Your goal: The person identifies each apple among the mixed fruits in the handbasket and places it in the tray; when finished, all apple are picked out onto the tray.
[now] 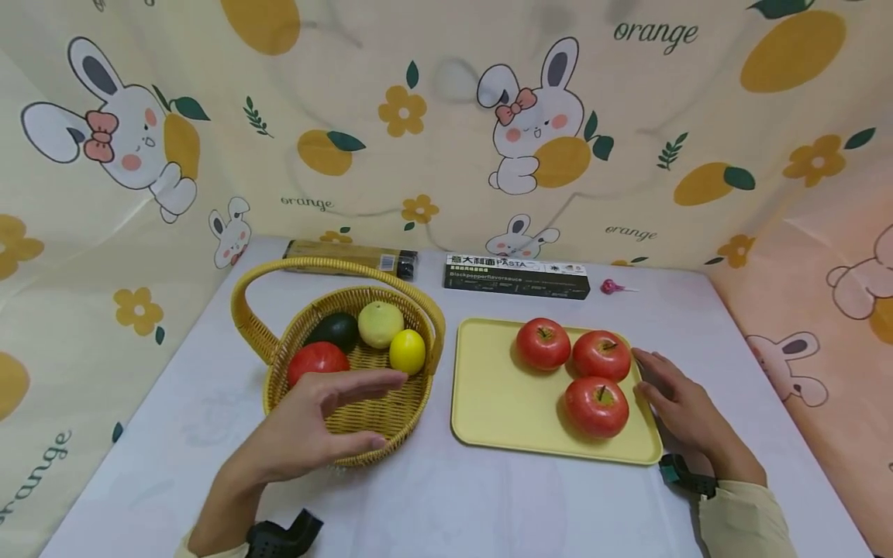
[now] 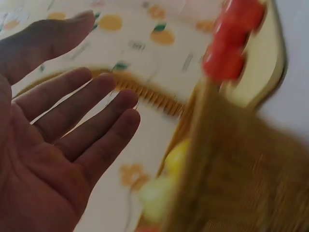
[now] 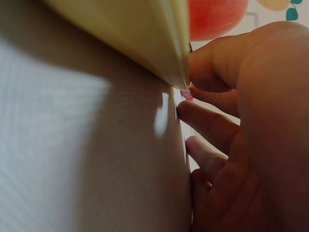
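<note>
My left hand (image 1: 314, 422) hangs over the near side of a wicker basket (image 1: 412, 418), thumb and fingers spread apart with nothing between them. Inside lie a red tomato-like fruit (image 1: 318, 361), a dark green avocado-like fruit (image 1: 335, 332), a pale round fruit (image 1: 380, 324) and a yellow lemon (image 1: 408, 351). In the left wrist view, the palm faces the camera beside the basket wall. At the right edge of a yellow tray (image 1: 502, 403), my right hand (image 1: 680, 407) touches the rim with thumb and fingertips. The tray bears three red apples (image 1: 596, 407).
Behind the basket lies a long yellowish pack (image 1: 342, 260) with a dark end. A black and white pasta box (image 1: 516, 277) and a small wrapped lollipop (image 1: 611, 287) lie behind the tray. The basket's tall handle (image 1: 335, 264) arches over its far side. A printed cloth backdrop encloses the table.
</note>
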Demonstrator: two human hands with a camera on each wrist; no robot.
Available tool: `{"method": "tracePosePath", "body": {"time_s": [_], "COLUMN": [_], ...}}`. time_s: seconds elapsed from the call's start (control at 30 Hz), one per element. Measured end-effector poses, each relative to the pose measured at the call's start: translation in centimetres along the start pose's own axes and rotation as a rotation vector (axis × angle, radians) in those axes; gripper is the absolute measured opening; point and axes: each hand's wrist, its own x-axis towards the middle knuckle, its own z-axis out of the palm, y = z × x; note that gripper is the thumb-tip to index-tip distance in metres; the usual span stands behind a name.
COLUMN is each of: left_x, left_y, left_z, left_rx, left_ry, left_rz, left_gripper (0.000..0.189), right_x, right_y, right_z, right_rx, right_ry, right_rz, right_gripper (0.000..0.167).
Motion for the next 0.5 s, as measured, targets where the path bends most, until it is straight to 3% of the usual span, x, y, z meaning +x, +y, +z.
{"method": "tracePosePath", "body": {"time_s": [0.27,0.5], "left_x": [-2.9,-3.8], "left_y": [-0.5,-1.5], "left_z": [-4.2,-5.8], "left_rx": [0.211,0.348], "left_ry": [0.167,0.278], "left_rz": [-0.055,-0.128], "left_gripper": [0.059,0.060], "right_x": [0.0,-0.1], "right_y": [0.0,0.2], "right_z": [0.1,0.1], "right_rx": [-0.001,0.000], "right_ry": [0.017,0.020], "right_rz": [-0.025,-0.028], "right_gripper": [0.072,0.072]}}
